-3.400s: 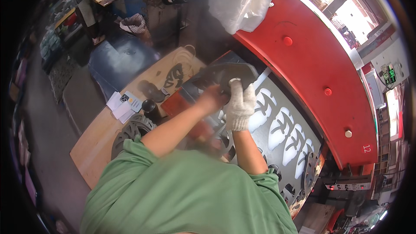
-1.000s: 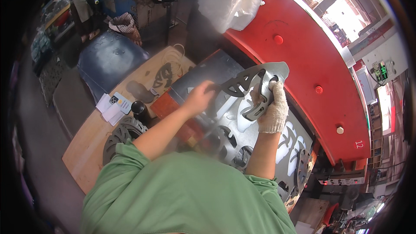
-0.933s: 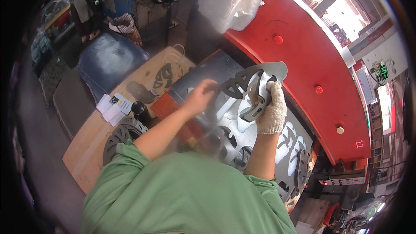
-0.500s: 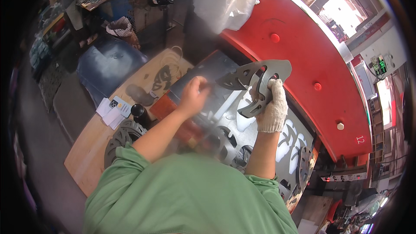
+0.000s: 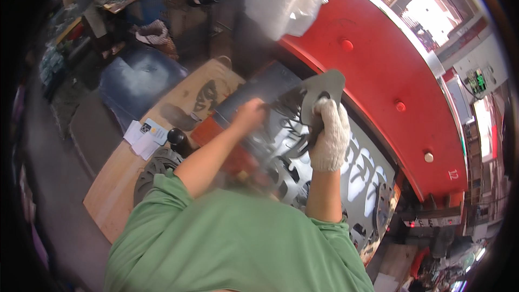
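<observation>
- Biggest thing on my feed: the red machine beam [image 5: 373, 65], arching over the far right side of the bed.
- Wooden table [image 5: 111, 189] on the left holds a pile of dark slotted pieces [image 5: 154, 170] by the left elbow, so I'd say some are already set aside.
- Grey sheet [image 5: 356, 210] on the bed has rows of white shapes. They look like openings, so probably some pieces are out; arms and blur hide how much is left.
- Translucent plastic bag [image 5: 281, 5] hangs beside the beam, contents unclear to me.
- Checked sack [image 5: 157, 35] stands farther back, can't make out what's in it.
- The dark grey cut piece [image 5: 324, 84] is up above the sheet, tilted.
- Gloved right hand [image 5: 331, 130] has it pinched between thumb and fingers.
- Bare left hand [image 5: 250, 114] is near it, blurred; can't tell if it's gripping anything.
- Black cylindrical container [image 5: 177, 137] on the table: contents not visible.
</observation>
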A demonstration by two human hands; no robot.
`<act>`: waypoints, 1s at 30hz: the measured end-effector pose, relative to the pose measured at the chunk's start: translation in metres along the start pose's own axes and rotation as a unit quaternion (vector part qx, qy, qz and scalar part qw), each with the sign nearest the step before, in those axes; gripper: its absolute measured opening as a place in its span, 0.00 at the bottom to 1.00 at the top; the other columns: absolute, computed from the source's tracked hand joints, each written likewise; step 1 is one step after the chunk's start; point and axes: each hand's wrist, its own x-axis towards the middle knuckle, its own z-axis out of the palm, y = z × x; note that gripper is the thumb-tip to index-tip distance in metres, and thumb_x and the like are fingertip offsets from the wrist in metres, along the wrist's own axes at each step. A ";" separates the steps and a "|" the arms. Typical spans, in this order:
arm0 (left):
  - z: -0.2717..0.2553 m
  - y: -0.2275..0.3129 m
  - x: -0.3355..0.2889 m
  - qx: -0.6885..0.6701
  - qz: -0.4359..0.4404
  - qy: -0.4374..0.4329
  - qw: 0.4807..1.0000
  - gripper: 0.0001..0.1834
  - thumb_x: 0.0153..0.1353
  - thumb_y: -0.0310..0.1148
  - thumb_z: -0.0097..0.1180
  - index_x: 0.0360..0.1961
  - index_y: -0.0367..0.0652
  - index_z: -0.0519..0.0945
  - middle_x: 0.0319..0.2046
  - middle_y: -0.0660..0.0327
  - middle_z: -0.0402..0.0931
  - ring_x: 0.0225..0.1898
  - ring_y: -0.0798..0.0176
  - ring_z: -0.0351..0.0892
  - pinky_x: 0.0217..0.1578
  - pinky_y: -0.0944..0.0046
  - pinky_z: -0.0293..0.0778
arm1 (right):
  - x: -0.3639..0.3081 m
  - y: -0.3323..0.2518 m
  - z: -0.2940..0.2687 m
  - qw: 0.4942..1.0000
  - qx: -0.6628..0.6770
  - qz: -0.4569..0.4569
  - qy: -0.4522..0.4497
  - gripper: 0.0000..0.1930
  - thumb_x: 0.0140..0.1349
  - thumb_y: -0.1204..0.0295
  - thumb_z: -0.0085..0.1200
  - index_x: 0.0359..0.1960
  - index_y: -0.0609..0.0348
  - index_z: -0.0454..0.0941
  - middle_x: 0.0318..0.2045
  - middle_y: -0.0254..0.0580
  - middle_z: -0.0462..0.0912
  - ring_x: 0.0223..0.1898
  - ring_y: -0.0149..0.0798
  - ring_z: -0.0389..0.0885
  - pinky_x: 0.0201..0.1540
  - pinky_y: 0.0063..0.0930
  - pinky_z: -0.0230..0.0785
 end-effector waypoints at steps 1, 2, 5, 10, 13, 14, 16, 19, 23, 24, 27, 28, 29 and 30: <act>0.001 -0.005 0.002 0.009 0.056 0.011 0.998 0.09 0.62 0.26 0.59 0.44 0.40 0.81 0.30 0.61 0.81 0.29 0.68 0.81 0.26 0.62 0.77 | -0.002 -0.004 0.001 0.967 0.199 0.160 0.014 0.07 0.68 0.73 0.52 0.33 0.63 0.76 0.33 0.34 0.76 0.32 0.31 0.72 0.36 0.25 0.65; 0.003 -0.006 0.002 0.035 0.077 0.020 0.996 0.07 0.62 0.25 0.58 0.41 0.41 0.82 0.29 0.59 0.81 0.31 0.65 0.82 0.29 0.61 0.77 | -0.005 -0.009 0.003 0.889 0.367 0.272 0.020 0.07 0.68 0.74 0.51 0.32 0.64 0.75 0.34 0.34 0.76 0.33 0.31 0.72 0.38 0.26 0.65; 0.002 0.003 -0.002 0.071 0.062 0.016 0.995 0.08 0.60 0.26 0.58 0.40 0.44 0.83 0.29 0.54 0.83 0.31 0.55 0.84 0.33 0.57 0.77 | -0.005 -0.019 0.007 0.875 0.384 0.294 -0.017 0.09 0.68 0.74 0.48 0.30 0.63 0.76 0.33 0.35 0.73 0.35 0.29 0.73 0.39 0.24 0.65; -0.012 0.027 -0.013 -0.003 -0.006 -0.038 0.999 0.06 0.61 0.29 0.57 0.34 0.43 0.85 0.26 0.59 0.83 0.31 0.65 0.84 0.32 0.60 0.76 | 0.010 -0.014 0.004 0.820 0.380 0.410 0.122 0.10 0.69 0.66 0.52 0.34 0.59 0.77 0.31 0.34 0.78 0.26 0.26 0.72 0.27 0.17 0.60; -0.024 0.019 -0.025 -0.056 0.094 -0.084 0.990 0.08 0.65 0.31 0.57 0.34 0.39 0.86 0.27 0.64 0.84 0.33 0.67 0.82 0.35 0.61 0.76 | 0.022 -0.001 -0.006 0.794 0.487 0.344 0.120 0.10 0.69 0.66 0.55 0.41 0.62 0.77 0.32 0.41 0.83 0.32 0.30 0.83 0.27 0.17 0.68; -0.025 0.013 -0.027 -0.164 0.053 -0.125 0.977 0.12 0.68 0.34 0.57 0.36 0.35 0.86 0.32 0.66 0.83 0.36 0.68 0.82 0.41 0.62 0.77 | 0.026 0.003 -0.009 0.785 0.504 0.334 0.132 0.10 0.69 0.67 0.55 0.42 0.62 0.76 0.32 0.41 0.83 0.33 0.32 0.85 0.26 0.18 0.69; -0.024 -0.002 -0.028 -0.343 0.009 -0.146 0.928 0.18 0.71 0.40 0.50 0.40 0.35 0.84 0.38 0.60 0.85 0.42 0.67 0.82 0.50 0.63 0.76 | 0.027 0.008 -0.012 0.752 0.558 0.337 0.098 0.11 0.67 0.70 0.57 0.44 0.64 0.75 0.33 0.44 0.82 0.30 0.34 0.83 0.27 0.19 0.73; -0.016 -0.020 -0.026 -0.425 -0.186 -0.060 0.884 0.12 0.72 0.38 0.50 0.37 0.43 0.81 0.35 0.61 0.83 0.39 0.60 0.84 0.45 0.59 0.81 | 0.025 0.006 -0.016 0.774 0.488 0.402 0.045 0.12 0.68 0.67 0.55 0.43 0.64 0.76 0.32 0.44 0.82 0.28 0.35 0.81 0.28 0.21 0.73; -0.013 -0.029 -0.038 -0.399 -0.338 -0.019 0.852 0.05 0.70 0.31 0.55 0.42 0.44 0.79 0.36 0.64 0.80 0.39 0.62 0.84 0.40 0.62 0.82 | 0.036 -0.004 -0.027 0.788 0.561 0.221 0.121 0.18 0.73 0.58 0.48 0.37 0.63 0.78 0.29 0.44 0.82 0.26 0.32 0.74 0.29 0.24 0.66; -0.010 -0.027 -0.039 -0.397 -0.282 -0.061 0.871 0.06 0.70 0.30 0.55 0.46 0.45 0.78 0.38 0.64 0.80 0.39 0.62 0.84 0.40 0.63 0.82 | 0.042 -0.005 -0.029 0.782 0.558 0.243 0.132 0.20 0.75 0.56 0.46 0.36 0.62 0.77 0.29 0.45 0.82 0.25 0.32 0.73 0.28 0.23 0.64; -0.001 -0.014 -0.040 -0.318 -0.220 -0.103 0.916 0.19 0.71 0.29 0.53 0.62 0.52 0.72 0.53 0.63 0.78 0.47 0.64 0.83 0.41 0.65 0.82 | 0.057 -0.004 -0.034 0.734 0.613 0.255 0.144 0.16 0.73 0.59 0.52 0.38 0.61 0.76 0.31 0.49 0.83 0.31 0.36 0.79 0.29 0.20 0.71; 0.001 -0.008 -0.044 -0.321 -0.103 -0.112 0.935 0.21 0.71 0.31 0.51 0.64 0.50 0.70 0.58 0.62 0.77 0.53 0.63 0.81 0.50 0.58 0.79 | 0.058 -0.003 -0.035 0.728 0.630 0.244 0.114 0.15 0.73 0.60 0.52 0.37 0.61 0.75 0.31 0.49 0.82 0.32 0.38 0.80 0.28 0.19 0.71; 0.003 0.001 -0.042 -0.333 -0.107 -0.094 0.932 0.21 0.71 0.35 0.50 0.64 0.48 0.72 0.59 0.60 0.77 0.56 0.59 0.80 0.56 0.54 0.75 | 0.059 -0.002 -0.034 0.722 0.637 0.250 0.104 0.15 0.73 0.60 0.53 0.37 0.61 0.75 0.32 0.49 0.82 0.33 0.39 0.80 0.28 0.18 0.71; 0.002 0.009 -0.043 -0.353 -0.097 -0.086 0.926 0.21 0.72 0.38 0.49 0.63 0.46 0.73 0.60 0.58 0.77 0.60 0.55 0.78 0.63 0.49 0.70 | 0.059 -0.001 -0.034 0.698 0.659 0.262 0.099 0.14 0.73 0.61 0.54 0.36 0.61 0.75 0.32 0.50 0.82 0.34 0.40 0.81 0.27 0.17 0.71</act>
